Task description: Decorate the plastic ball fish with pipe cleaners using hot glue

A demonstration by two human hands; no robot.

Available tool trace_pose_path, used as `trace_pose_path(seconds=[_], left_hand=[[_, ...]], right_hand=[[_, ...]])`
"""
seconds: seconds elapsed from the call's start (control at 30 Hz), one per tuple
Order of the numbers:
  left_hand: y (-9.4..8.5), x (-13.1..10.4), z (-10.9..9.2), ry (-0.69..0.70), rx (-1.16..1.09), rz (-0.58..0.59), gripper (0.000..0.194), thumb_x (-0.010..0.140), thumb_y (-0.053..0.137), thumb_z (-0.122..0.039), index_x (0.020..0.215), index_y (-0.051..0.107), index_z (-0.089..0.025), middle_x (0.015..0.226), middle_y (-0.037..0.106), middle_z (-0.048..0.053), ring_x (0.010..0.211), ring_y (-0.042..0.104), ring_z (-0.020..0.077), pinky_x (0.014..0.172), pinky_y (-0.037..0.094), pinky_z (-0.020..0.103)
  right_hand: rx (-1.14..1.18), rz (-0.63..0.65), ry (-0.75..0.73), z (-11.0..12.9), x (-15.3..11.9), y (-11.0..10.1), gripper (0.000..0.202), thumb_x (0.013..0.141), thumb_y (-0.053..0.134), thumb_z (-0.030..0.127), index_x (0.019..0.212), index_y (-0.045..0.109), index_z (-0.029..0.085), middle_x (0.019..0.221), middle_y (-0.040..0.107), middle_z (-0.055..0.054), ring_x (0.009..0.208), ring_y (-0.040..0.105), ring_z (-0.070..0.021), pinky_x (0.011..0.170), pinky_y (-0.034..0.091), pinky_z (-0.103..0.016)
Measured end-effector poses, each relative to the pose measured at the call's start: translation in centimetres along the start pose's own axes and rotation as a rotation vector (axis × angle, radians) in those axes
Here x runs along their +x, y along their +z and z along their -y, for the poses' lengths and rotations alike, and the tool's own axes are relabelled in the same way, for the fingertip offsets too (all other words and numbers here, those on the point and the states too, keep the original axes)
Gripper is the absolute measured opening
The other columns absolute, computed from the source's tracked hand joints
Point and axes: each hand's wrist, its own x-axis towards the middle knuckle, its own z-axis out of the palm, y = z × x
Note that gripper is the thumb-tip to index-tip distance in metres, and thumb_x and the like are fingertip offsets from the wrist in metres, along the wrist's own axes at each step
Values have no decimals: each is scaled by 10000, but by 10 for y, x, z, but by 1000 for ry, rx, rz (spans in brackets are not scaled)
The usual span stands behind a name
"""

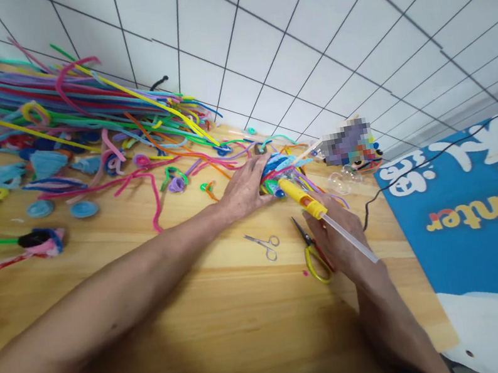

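Note:
My right hand (340, 235) is wrapped round a yellow hot glue gun (297, 196). A translucent glue stick (351, 239) juts out of its back end towards me. The gun's front end points away, close to a blue pipe-cleaner piece (279, 162) with other colours about it. My left hand (244, 187) grips this piece from the left, its fingertips partly hidden behind it. Whether the nozzle touches the piece I cannot tell. Small silver scissors (266, 246) lie on the table between my forearms. Yellow-handled cutters (313, 258) lie just left of my right hand, partly behind it.
A big bundle of coloured pipe cleaners (72, 101) lies along the tiled wall (224, 38). Coiled discs (83, 209) and loose pieces are strewn at left. A black cable (377, 194) runs across a blue printed board (475, 199) at right. Clear round pieces (339, 182) lie beyond my right hand.

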Motion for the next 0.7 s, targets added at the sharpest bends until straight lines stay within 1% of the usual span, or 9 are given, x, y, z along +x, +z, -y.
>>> trace_pose_path(seconds=[0.1, 0.23, 0.4, 0.5, 0.6, 0.7], left_hand=[[0, 0, 0, -6, 6, 2, 973, 856, 844, -450, 1639, 306, -241, 1664, 449, 182, 1544, 478, 366, 1247, 460, 554], [0, 0, 0, -4, 1, -2, 989, 838, 858, -429, 1636, 314, -216, 1661, 449, 192, 1542, 479, 367, 1254, 455, 547], [0, 0, 0, 3, -1, 1, 1012, 820, 858, -407, 1646, 296, -245, 1662, 447, 180, 1543, 477, 377, 1253, 449, 569], [0, 0, 0, -7, 4, 5, 999, 830, 852, -421, 1645, 298, -255, 1661, 452, 173, 1543, 478, 374, 1247, 456, 563], [0, 1, -1, -10, 7, 8, 987, 836, 854, -419, 1638, 308, -241, 1665, 450, 178, 1545, 476, 371, 1244, 461, 554], [-1, 1, -2, -16, 9, 12, 977, 840, 852, -422, 1633, 313, -236, 1662, 452, 180, 1539, 482, 373, 1237, 468, 555]], right_hand=[[-2, 20, -4, 0, 0, 2, 372, 1096, 443, 330, 1421, 604, 248, 1268, 778, -138, 1147, 758, -324, 899, 636, -467], [-27, 32, -12, 0, 0, 4, 382, 1096, 442, 318, 1438, 587, 226, 1259, 780, -144, 1107, 771, -320, 855, 643, -447], [-39, 52, -30, 0, -1, 5, 397, 1090, 449, 298, 1460, 574, 226, 1289, 771, -147, 1144, 763, -320, 858, 645, -439], [-33, 8, -28, 0, -1, 4, 377, 1091, 465, 304, 1438, 591, 227, 1278, 776, -144, 1141, 764, -316, 870, 642, -435], [-15, -43, -30, 0, -1, 2, 362, 1090, 486, 304, 1425, 600, 227, 1282, 777, -137, 1147, 761, -309, 881, 639, -426], [-7, -54, -29, 0, -1, 1, 357, 1086, 498, 303, 1416, 613, 233, 1284, 777, -131, 1153, 759, -311, 886, 637, -427]])
